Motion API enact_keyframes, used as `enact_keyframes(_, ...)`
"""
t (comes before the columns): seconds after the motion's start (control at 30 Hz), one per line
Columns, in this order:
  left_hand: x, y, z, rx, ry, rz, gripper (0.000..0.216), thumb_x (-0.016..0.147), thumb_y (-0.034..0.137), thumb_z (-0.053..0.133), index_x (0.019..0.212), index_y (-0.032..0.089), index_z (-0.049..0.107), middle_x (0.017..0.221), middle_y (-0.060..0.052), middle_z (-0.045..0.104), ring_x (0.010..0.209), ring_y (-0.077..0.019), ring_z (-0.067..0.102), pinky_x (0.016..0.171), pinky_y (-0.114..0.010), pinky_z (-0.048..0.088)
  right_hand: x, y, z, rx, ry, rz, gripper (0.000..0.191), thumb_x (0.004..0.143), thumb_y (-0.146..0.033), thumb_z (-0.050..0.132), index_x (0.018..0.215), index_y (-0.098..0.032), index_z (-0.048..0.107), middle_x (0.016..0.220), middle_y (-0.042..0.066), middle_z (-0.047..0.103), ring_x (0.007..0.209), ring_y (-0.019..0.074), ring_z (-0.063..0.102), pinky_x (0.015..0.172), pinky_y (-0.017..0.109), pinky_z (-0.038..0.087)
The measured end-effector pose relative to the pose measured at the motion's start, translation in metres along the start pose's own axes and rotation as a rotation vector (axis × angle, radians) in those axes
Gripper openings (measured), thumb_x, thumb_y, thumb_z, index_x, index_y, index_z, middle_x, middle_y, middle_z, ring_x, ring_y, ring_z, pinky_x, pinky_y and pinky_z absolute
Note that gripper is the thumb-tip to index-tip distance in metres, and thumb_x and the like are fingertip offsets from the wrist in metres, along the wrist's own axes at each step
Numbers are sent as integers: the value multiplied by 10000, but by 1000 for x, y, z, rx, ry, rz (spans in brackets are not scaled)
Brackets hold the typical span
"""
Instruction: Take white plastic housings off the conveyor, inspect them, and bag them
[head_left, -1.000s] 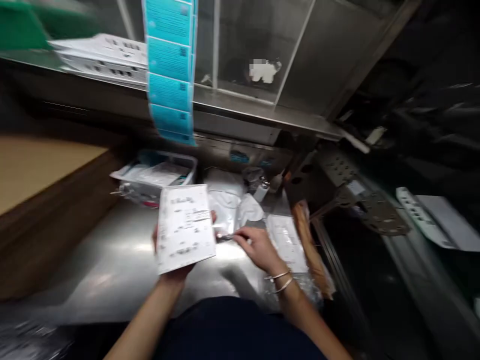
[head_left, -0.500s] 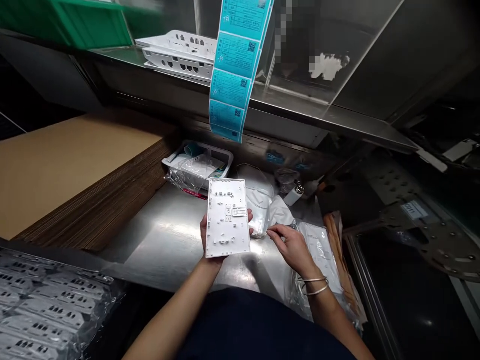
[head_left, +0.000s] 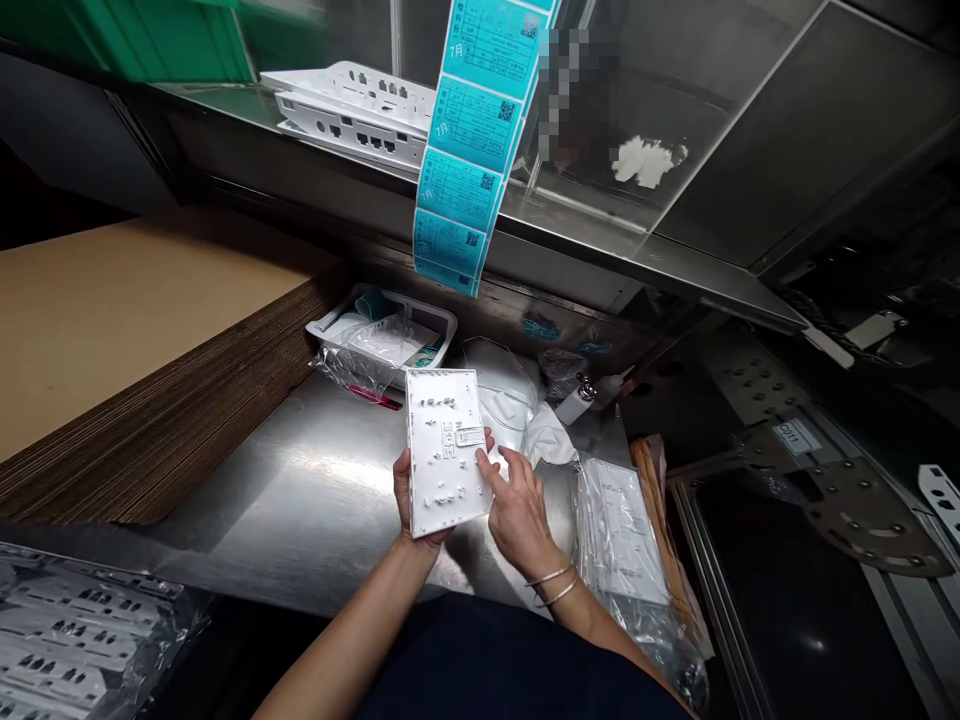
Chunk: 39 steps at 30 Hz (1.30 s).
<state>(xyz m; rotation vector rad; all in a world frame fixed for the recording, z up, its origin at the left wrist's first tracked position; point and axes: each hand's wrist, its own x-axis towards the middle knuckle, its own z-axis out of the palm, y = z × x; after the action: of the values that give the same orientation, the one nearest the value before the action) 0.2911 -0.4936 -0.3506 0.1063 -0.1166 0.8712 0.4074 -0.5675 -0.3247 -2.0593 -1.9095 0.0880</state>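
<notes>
My left hand (head_left: 405, 500) holds a white plastic panel (head_left: 444, 450) upright above the steel bench (head_left: 300, 500), gripping it from behind with the thumb on its left edge. The panel's inner face, with small ribs and clips, looks at me. My right hand (head_left: 516, 510) touches the panel's right edge, fingers curled against it near a small raised clip. Two bangles circle my right wrist. Whether the right fingers pinch a small part is hidden.
A stack of flat cardboard (head_left: 135, 340) fills the left. A white tray (head_left: 382, 335) with bagged items stands behind. Bagged white panels (head_left: 622, 530) lie at right, more (head_left: 75, 650) at lower left. A strip of blue labels (head_left: 469, 150) hangs from the shelf holding white housings (head_left: 352, 110).
My right hand moved left from the bagged parts onto the panel's right edge. The panel stayed in my left hand and tilted slightly. The view shifted.
</notes>
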Motion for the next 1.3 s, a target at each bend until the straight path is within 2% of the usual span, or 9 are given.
enact_keyframes(0.17,-2,9,-2,32,-7,80,777,823,646,351,1474,266,158,1475,-128,329,1373,-356,220,1087,-591,172,-7,-4,11,256,40,29,722,688,69,381,1290,-299,530,1382,110,365,1348,279,267,1005,482,388)
enact_keyframes(0.33,-5,38,-9,115,-53,65,804,805,630,415,1473,278,137,1487,-173,285,1377,-380,186,1010,-612,293,17,22,-3,562,102,3,256,843,-186,501,1032,-203,672,1143,105,593,1066,203,561,893,331,462)
enact_keyframes(0.43,-11,46,-5,167,-49,87,867,779,669,420,1474,233,142,1481,-211,271,1372,-404,176,967,-608,345,35,42,1,442,91,122,231,874,-355,509,836,-181,657,751,38,655,697,163,600,664,262,441)
enact_keyframes(0.57,-19,47,3,193,-14,108,865,787,702,353,1471,210,159,1468,-220,290,1376,-398,169,964,-604,349,47,53,23,193,-65,116,373,877,-475,477,666,-196,607,607,24,615,604,165,573,563,247,337)
enact_keyframes(0.77,-24,48,0,146,-7,104,887,772,673,396,1471,184,156,1471,-220,280,1372,-409,169,1017,-615,284,65,89,29,269,64,223,308,861,-357,436,962,-164,655,908,73,659,708,166,588,675,272,412)
enact_keyframes(0.9,-22,47,-4,77,10,148,823,795,690,359,1472,271,149,1497,-162,262,1379,-417,115,1010,-665,255,92,115,25,188,114,305,334,859,-338,421,953,-132,667,927,105,644,803,202,580,775,317,423)
enact_keyframes(1.1,-12,43,-10,-3,-38,88,814,807,712,304,1476,325,50,1531,-90,203,1387,-381,99,1058,-614,253,140,106,54,84,79,294,431,823,-312,551,1206,-114,543,1060,161,602,1021,263,525,888,364,389)
enact_keyframes(1.2,-8,45,-17,-36,-90,74,785,811,695,293,1463,372,-1,1524,6,230,1385,-370,118,1077,-608,247,152,102,61,87,27,266,561,756,-213,620,1292,-162,461,992,108,637,942,234,572,829,325,416)
enact_keyframes(1.3,-5,49,-25,-66,-108,82,744,813,655,304,1440,427,-26,1508,98,230,1381,-382,115,1075,-648,222,148,126,39,101,50,303,483,803,-270,555,1271,-190,470,905,46,665,811,184,613,739,270,443)
